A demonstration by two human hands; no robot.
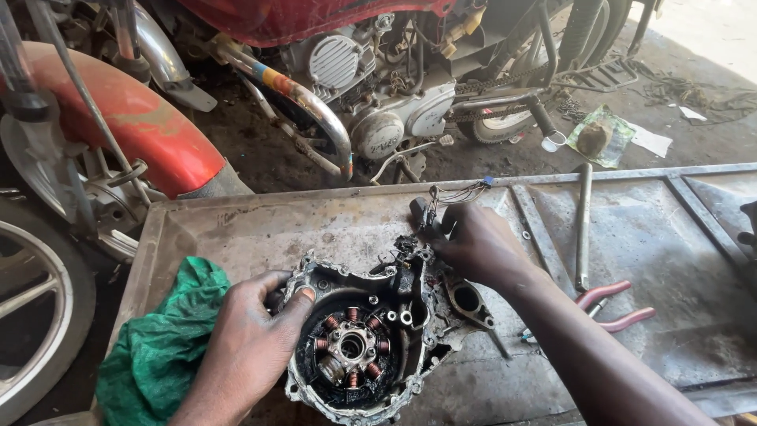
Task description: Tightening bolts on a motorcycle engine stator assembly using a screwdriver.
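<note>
- Right, the engine side cover (pixel 359 339) lies open-side up on the metal bench (pixel 260 225), with the copper-wound stator coils (pixel 351 345) just under the left fingertips.
- The left hand (pixel 248 347) clamps the cover's rim, fingers (pixel 300 304) pressed together over the edge, thumb hidden; a firm downward press there should stop the casting rocking.
- The right hand (pixel 477 244) works at the far edge, its fingers curled around a dark part where the wire loom (pixel 453 193) leaves the cover. What exactly they pinch I cannot tell.
- Best, I'd judge, to pull along the wires' run, not sideways: the thin leads beyond the fingertips look easy to tear.
- The green rag (pixel 162 347) sits just behind the left wrist, and red-handled pliers (pixel 615 308) lie beside the right forearm, both within reach.
</note>
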